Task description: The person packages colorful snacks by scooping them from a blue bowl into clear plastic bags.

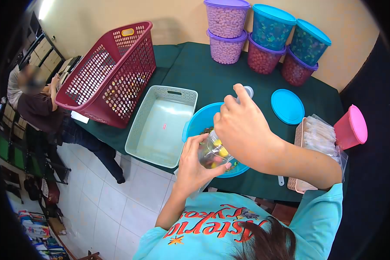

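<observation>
My left hand [191,167] is closed around a clear plastic bag [207,152] containing yellow, pink and dark pieces that look like candies. Above and to the right of it, my right hand [242,125] makes a fist around a pale-handled scoop [248,92], whose rounded end sticks out past the fingers. The scoop's other end is hidden by my hand and the bag. Under both hands stands a round blue tub [199,118] with small, mixed-colour pieces inside, partly covered by my right forearm.
Left of the tub are a pale green basket [162,125] and a maroon laundry basket [130,73]. Lidded tubs [271,32] are stacked behind. A blue lid [287,106], a tray of clear bags [318,136] and a pink tub [351,127] lie right. A person [41,102] is at far left.
</observation>
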### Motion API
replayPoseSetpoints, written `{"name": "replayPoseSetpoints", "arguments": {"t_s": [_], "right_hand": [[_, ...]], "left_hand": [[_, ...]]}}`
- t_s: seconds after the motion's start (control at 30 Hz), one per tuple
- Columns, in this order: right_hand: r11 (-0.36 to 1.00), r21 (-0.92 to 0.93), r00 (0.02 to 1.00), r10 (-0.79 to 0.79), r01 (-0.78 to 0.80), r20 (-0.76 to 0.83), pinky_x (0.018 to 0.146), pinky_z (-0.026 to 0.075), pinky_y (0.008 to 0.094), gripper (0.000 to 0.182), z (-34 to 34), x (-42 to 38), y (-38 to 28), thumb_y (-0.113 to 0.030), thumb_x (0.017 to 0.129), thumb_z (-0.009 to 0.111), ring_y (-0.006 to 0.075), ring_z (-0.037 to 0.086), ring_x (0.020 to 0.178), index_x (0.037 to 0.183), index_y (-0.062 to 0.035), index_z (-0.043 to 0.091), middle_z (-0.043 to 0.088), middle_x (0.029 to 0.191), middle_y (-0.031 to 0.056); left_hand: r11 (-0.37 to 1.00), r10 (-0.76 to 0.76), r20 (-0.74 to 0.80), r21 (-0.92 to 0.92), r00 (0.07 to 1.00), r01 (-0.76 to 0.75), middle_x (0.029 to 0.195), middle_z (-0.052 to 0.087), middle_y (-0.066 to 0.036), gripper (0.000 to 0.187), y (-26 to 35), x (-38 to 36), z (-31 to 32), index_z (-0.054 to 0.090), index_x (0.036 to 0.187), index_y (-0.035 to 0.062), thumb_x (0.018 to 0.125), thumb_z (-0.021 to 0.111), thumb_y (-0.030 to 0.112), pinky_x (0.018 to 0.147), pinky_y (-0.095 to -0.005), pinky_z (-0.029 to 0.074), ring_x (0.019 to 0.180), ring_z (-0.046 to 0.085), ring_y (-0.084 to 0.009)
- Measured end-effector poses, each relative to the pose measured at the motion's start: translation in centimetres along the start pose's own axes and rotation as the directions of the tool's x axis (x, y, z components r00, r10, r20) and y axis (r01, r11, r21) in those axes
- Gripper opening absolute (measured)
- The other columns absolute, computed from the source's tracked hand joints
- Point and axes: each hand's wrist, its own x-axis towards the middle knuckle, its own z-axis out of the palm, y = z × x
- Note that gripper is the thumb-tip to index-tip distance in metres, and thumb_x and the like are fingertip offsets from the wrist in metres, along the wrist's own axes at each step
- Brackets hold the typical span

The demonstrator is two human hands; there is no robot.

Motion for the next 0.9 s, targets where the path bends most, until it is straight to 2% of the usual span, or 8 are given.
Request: {"name": "replayPoseSetpoints", "arguments": {"t_s": [0.1,0.2,0.27,0.47,0.57,0.63,0.77,0.9], "right_hand": [[0.999,-0.044,0.999,0.03,-0.032,-0.034,0.093,0.027,0.0385,0.018,-0.3,0.2,0.1,-0.015,0.062,0.06,0.0204,0.053,0.083,0.076,-0.0022,0.061,0.059,0.074,0.0098],[0.989,0.099,0.989,0.123,-0.114,-0.082,0.089,0.03,0.0366,0.015,0.1,0.1,1.4,-0.009,0.062,0.057,0.0197,0.053,0.081,0.075,-0.003,0.059,0.058,0.072,0.0086],[0.978,0.135,0.936,0.193,-0.159,-0.294,0.082,0.033,0.0346,0.016,1.0,-0.3,2.6,-0.006,0.06,0.056,0.0189,0.053,0.077,0.076,-0.0035,0.057,0.056,0.071,0.0074],[0.982,0.036,0.982,0.188,-0.188,-0.01,0.074,0.033,0.0302,0.017,6.7,1.2,1.5,-0.011,0.065,0.061,0.0164,0.056,0.076,0.08,-0.0063,0.055,0.059,0.07,0.0059],[0.986,0.055,0.982,0.147,-0.155,0.121,0.072,0.033,0.0301,0.013,10.7,3.8,-1.0,-0.012,0.065,0.062,0.0167,0.056,0.076,0.077,-0.0076,0.058,0.059,0.067,0.0051],[0.99,-0.006,0.894,0.133,-0.144,0.427,0.069,0.034,0.0304,0.007,13.3,5.8,-2.7,-0.013,0.067,0.061,0.0167,0.057,0.071,0.074,-0.0102,0.062,0.059,0.066,0.0021],[0.978,0.036,0.832,0.154,-0.204,0.534,0.064,0.034,0.031,0.004,18.0,7.9,-5.2,-0.013,0.068,0.06,0.0166,0.058,0.067,0.069,-0.0125,0.064,0.06,0.067,0.0007],[0.913,0.225,0.801,0.155,-0.339,0.578,0.063,0.04,0.0327,0.011,19.1,8.1,-4.6,-0.011,0.069,0.059,0.0191,0.061,0.072,0.079,-0.0106,0.063,0.062,0.074,0.0052]], "left_hand": [[0.999,0.016,-0.022,-0.051,1.0,-0.017,0.106,0.047,-0.015,0.073,-0.3,0.2,-0.3,0.045,0.109,-0.0014,0.051,0.078,0.028,0.077,-0.0362,0.042,0.095,0.05,-0.026],[0.997,0.015,-0.017,-0.079,1.0,-0.016,0.105,0.048,-0.013,0.076,-1.8,0.5,-1.3,0.045,0.112,0.0002,0.049,0.079,0.027,0.075,-0.0334,0.042,0.094,0.051,-0.0247],[0.996,0.043,-0.007,-0.078,0.999,-0.044,0.105,0.048,-0.013,0.078,-3.2,0.2,-2.6,0.045,0.113,0.0008,0.048,0.079,0.027,0.075,-0.0327,0.042,0.094,0.051,-0.0241],[0.97,0.025,0.083,-0.245,0.996,-0.004,0.107,0.048,-0.013,0.082,-7.6,-0.8,-5.1,0.045,0.117,0.0017,0.047,0.079,0.029,0.076,-0.0339,0.041,0.096,0.05,-0.0239],[0.907,0.076,0.271,-0.419,0.96,0.046,0.11,0.045,-0.014,0.088,-8.7,-0.5,-5.4,0.043,0.118,-0.0014,0.047,0.078,0.035,0.087,-0.037,0.038,0.103,0.047,-0.0259],[0.918,0.108,0.324,-0.395,0.94,0.031,0.109,0.045,-0.014,0.089,-9.1,0.0,-5.2,0.043,0.118,-0.0013,0.046,0.079,0.035,0.087,-0.0367,0.038,0.103,0.047,-0.0259],[0.919,0.211,0.411,-0.391,0.887,-0.038,0.11,0.045,-0.015,0.087,-9.6,1.1,-5.8,0.042,0.119,0.0008,0.047,0.079,0.032,0.085,-0.0352,0.04,0.101,0.048,-0.0261],[0.907,0.293,0.491,-0.414,0.821,-0.076,0.111,0.046,-0.014,0.085,-10.1,2.3,-6.6,0.042,0.119,0.0017,0.048,0.079,0.031,0.084,-0.034,0.041,0.101,0.049,-0.0262]]}}
